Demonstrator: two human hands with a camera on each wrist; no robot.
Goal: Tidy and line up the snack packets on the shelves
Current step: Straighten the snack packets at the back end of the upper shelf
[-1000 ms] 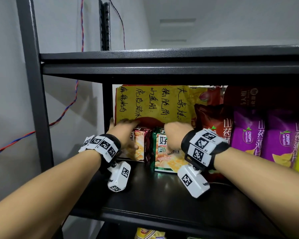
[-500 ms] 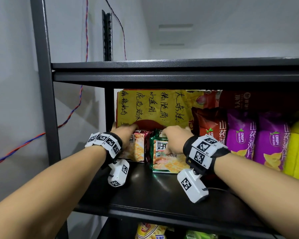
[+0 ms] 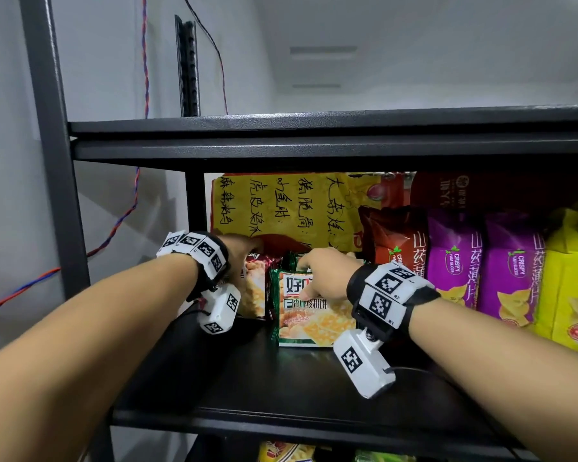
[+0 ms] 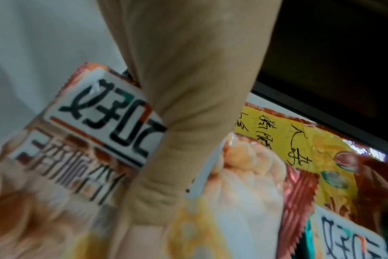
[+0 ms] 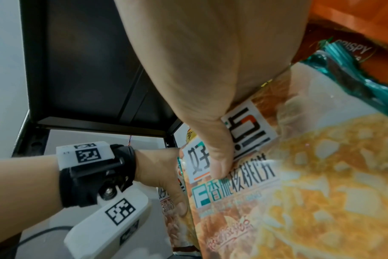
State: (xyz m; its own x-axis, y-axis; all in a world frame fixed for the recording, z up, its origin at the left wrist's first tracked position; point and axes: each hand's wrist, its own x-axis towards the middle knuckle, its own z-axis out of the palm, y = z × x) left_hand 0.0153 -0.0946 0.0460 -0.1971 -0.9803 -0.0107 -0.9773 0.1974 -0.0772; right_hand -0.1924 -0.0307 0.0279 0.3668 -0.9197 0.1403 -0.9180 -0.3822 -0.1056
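While the red biscuit packet (image 3: 255, 288) is pinched at its top by the left hand (image 3: 239, 258) and the green walnut-biscuit packet (image 3: 309, 311) by the right hand (image 3: 327, 275), both upright on the shelf (image 3: 281, 388), the yellow bag (image 3: 281, 208) behind the hands could be toppled by a backward push.

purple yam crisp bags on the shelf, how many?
2, upright side by side at the right: left purple bag, right purple bag, between a red bag and a yellow bag. More may be hidden behind.

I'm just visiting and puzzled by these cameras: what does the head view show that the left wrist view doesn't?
Only the head view shows both hands, left hand and right hand, the purple yam crisp bags and the black shelf. Only the left wrist view shows the red-edged biscuit packet up close, with the thumb across its front. Both show the yellow handwritten bag and the green-edged biscuit packet.
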